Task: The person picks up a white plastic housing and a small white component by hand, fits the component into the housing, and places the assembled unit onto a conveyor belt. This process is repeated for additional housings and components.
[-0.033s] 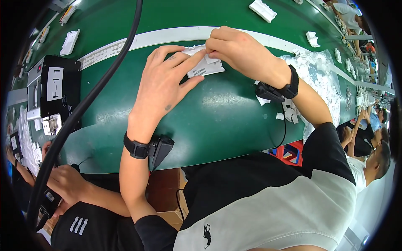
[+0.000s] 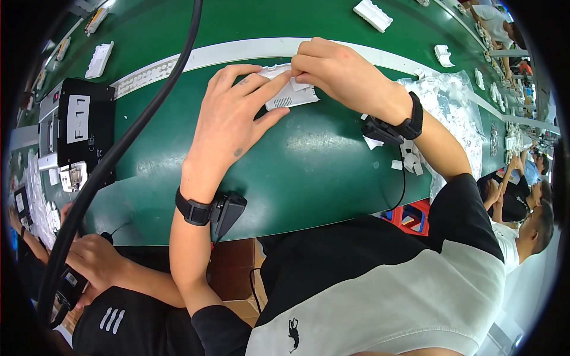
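A white plastic casing (image 2: 297, 98) with small print on its face lies on the green work table, just ahead of me. My left hand (image 2: 234, 101) reaches over its left end, holding it between the thumb at the near edge and the fingers on the top and far side. At the casing's upper right, my right hand (image 2: 326, 65) is closed in a pinch, palm down. A small white flat piece (image 2: 301, 85) shows beneath those fingertips, lying against the casing; the rest is hidden by the hand. Both wrists wear black strapped devices.
A black machine (image 2: 89, 130) stands at left, behind a thick hanging black cable (image 2: 139, 118). Clear plastic bags (image 2: 454, 107) with white pieces lie at right, near paper scraps (image 2: 411, 159). A white strip (image 2: 249, 50) crosses the table, with white casings (image 2: 373, 15) beyond. Co-workers sit on both sides.
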`<state>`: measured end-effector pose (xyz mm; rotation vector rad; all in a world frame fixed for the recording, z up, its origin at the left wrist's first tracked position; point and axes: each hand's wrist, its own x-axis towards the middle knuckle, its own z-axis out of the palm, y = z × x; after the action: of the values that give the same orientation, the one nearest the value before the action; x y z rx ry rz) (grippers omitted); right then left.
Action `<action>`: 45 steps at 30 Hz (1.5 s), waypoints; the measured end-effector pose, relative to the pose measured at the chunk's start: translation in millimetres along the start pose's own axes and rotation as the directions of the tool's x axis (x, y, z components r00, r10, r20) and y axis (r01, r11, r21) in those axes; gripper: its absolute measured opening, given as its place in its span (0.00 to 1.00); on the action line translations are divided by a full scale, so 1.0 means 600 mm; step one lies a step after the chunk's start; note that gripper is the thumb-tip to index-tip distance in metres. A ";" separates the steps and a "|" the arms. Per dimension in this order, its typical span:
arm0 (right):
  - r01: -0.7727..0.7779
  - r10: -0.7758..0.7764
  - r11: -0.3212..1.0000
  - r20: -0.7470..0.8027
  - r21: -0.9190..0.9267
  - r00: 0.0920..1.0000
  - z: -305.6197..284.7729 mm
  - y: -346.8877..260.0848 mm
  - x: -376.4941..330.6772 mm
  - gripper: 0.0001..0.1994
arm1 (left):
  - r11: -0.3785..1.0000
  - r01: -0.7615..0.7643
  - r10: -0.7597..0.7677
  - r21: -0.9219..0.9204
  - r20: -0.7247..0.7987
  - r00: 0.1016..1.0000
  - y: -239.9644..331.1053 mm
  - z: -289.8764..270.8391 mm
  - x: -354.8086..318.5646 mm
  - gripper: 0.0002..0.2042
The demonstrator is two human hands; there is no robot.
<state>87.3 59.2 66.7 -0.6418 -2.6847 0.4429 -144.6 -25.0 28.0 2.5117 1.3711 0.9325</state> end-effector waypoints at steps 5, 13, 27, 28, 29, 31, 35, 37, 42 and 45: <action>-0.033 0.034 0.999 -0.017 0.024 0.999 0.004 -0.003 -0.005 0.04 | 0.999 0.014 -0.015 0.034 0.014 1.000 0.003 0.001 -0.001 0.24; 0.020 -0.022 0.998 0.026 0.063 0.999 0.018 0.015 -0.007 0.05 | 0.997 -0.002 0.002 0.074 0.010 1.000 0.006 0.003 -0.003 0.21; 0.026 -0.027 0.999 0.026 0.046 0.999 0.024 0.012 0.005 0.06 | 0.933 -0.076 0.062 0.351 0.051 0.997 0.028 0.005 0.004 0.18; 0.019 -0.021 0.999 0.052 0.044 0.998 0.019 0.012 -0.001 0.07 | 0.919 -0.074 0.057 0.387 0.055 0.997 0.031 0.009 0.004 0.18; 0.050 -0.051 0.997 0.028 0.054 0.998 0.014 0.010 -0.001 0.07 | 0.923 -0.073 0.067 0.378 0.030 0.997 0.034 0.015 0.004 0.17; -0.051 0.054 0.998 0.108 -0.030 0.993 0.001 -0.003 0.001 0.07 | 0.919 -0.059 0.059 0.390 0.013 0.998 0.031 0.000 -0.003 0.16; -0.020 0.022 1.000 0.135 -0.016 0.991 0.002 -0.001 0.001 0.06 | 0.973 -0.108 0.098 0.206 0.058 0.993 0.013 -0.031 0.009 0.15; -0.036 0.037 0.996 0.007 -0.079 0.999 -0.016 0.019 0.002 0.05 | 1.000 0.013 -0.011 0.027 -0.060 0.998 -0.029 -0.059 0.035 0.15; -0.193 0.102 0.949 -0.335 -0.249 0.937 -0.087 0.093 -0.025 0.07 | 0.566 0.379 -0.324 0.732 -0.225 0.919 -0.238 -0.134 0.051 0.19; -0.362 0.299 0.915 -0.302 -0.179 0.905 -0.126 0.069 -0.047 0.18 | 0.366 0.417 -0.515 0.832 -0.192 0.835 -0.346 -0.136 0.009 0.18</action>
<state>156.1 97.3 111.6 -1.1527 -2.3864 0.1092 -338.0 85.3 14.8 2.2660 2.8319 -0.1018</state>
